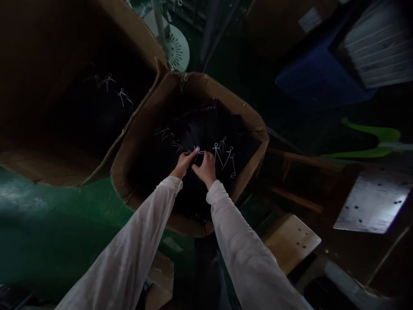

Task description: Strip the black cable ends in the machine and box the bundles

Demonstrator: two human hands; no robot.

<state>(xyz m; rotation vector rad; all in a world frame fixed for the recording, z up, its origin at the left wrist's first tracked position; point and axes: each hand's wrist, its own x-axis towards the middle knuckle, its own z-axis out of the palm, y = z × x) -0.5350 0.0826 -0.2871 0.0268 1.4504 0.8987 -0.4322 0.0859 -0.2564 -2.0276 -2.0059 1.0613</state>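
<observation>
Through the head view I have the left hand's fingers [188, 157] pressed together, pinching a thin white string [198, 149] whose loop shows at the thumb tip. On my right hand [205, 166] the thumb stands off from the forefinger, and the string reaches toward that finger; I cannot tell whether the curled ones grip it. The string lies against a heap of soft black cloth [201, 131], with a ragged, fringed edge toward the back. Just right of my fingers, more white string bows [217, 147] stand out on it, with loose loops and trailing ends. All this sits within a brown cardboard carton [121, 165], its thick rim bent and rounded at the corners. My sleeves are pale, wrinkled fabric. Against the carton's left side, a larger brown cardboard carton [97, 175] holds dark contents with similar bows. Behind, I make out a pale round base with slots [178, 45]; to the right, a smooth blue box [312, 73]. Below left, the glossy green floor [74, 219] catches light.
</observation>
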